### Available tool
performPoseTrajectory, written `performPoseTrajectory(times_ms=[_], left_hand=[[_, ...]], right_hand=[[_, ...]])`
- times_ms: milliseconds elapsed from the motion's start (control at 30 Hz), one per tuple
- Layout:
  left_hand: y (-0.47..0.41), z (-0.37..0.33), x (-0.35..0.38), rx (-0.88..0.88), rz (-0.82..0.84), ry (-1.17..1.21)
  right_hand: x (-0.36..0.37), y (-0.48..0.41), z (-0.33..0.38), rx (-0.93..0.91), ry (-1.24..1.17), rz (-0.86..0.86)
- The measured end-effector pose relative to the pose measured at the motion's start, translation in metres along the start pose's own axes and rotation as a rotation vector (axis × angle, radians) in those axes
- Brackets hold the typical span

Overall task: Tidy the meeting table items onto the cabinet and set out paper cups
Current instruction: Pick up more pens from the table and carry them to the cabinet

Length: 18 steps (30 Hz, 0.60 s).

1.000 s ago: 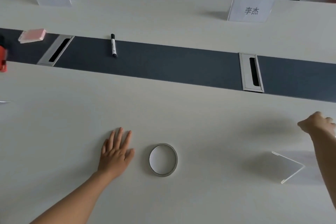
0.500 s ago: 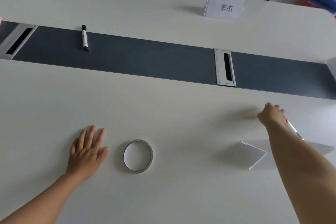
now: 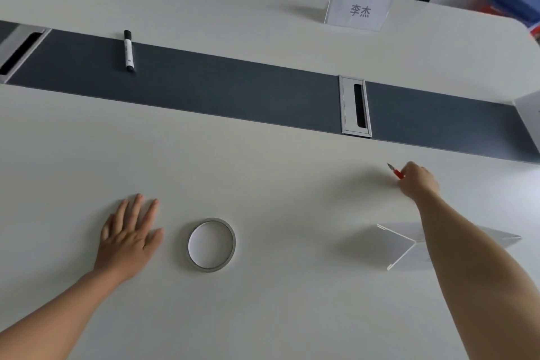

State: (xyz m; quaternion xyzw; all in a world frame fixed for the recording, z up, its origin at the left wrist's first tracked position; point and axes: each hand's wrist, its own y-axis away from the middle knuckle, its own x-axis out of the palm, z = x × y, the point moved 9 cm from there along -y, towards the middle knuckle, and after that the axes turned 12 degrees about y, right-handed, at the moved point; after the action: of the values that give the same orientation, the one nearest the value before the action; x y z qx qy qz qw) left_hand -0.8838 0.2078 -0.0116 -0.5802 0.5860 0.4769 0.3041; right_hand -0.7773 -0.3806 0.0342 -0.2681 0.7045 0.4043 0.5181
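One risk: your right hand (image 3: 419,181), fingers gripping the red pen (image 3: 396,173), could drag its forearm through the clear stand (image 3: 397,245). Left hand (image 3: 128,240) lies flat, empty.

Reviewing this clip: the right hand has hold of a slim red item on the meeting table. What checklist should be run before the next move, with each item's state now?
1. Grip of the right hand on the slim red item: fingers curled round it, pointed tip sticking out. Ok.
2. Red item lifted clear of the table: cannot tell.
3. Spare left hand: flat on the table, holding nothing. Ok.
4. Pull-back path: the right forearm crosses over the clear stand, which could be knocked. Not ok.
5. Other items gathered: tape roll lies beside the left hand, marker on the dark strip. Not ok.
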Motion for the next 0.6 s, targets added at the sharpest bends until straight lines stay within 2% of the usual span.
performPoseTrajectory(times_ms=[167, 333, 433, 600], left_hand=[[0.0, -0.001, 0.002, -0.007, 0.077, -0.001], [-0.001, -0.007, -0.004, 0.0, 0.22, 0.039], [0.01, 0.005, -0.04, 0.006, 0.107, 0.228], [0.031, 0.09, -0.098, -0.189, -0.153, 0.4]], right_hand=[[-0.031, 0.047, 0.11, -0.212, -0.205, -0.015], [-0.033, 0.147, 0.235, -0.49, -0.374, 0.009], [-0.03, 0.216, 0.303, -0.662, -0.393, 0.026], [-0.03, 0.309, 0.39, -0.868, -0.386, 0.078]])
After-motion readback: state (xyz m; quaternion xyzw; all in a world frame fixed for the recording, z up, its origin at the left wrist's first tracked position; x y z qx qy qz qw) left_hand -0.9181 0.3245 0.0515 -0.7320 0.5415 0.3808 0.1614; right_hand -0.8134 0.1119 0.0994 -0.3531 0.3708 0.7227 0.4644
